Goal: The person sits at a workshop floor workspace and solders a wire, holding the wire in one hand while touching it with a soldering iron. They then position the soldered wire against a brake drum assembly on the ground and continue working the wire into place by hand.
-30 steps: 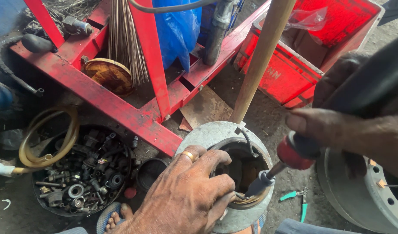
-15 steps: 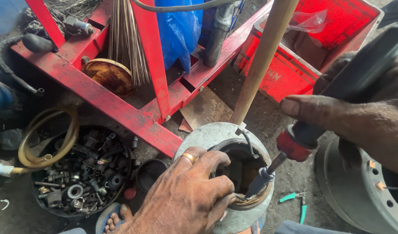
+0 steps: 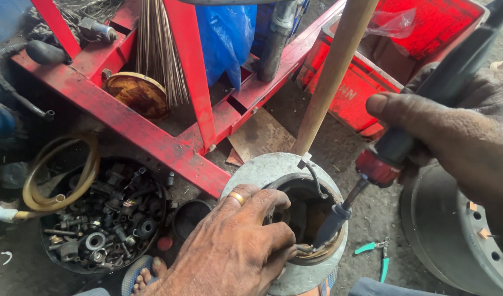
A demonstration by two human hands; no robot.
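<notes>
The left hand lies spread, fingers curled over the rim of the grey round metal housing. The right hand is closed around a red-and-black-handled screwdriver, tip inside the housing.

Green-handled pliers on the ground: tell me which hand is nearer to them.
Right. The right hand, gripping the screwdriver, is above the green-handled pliers and slightly to their right. The left hand rests on the round grey housing, whose far side separates it from them.
</notes>
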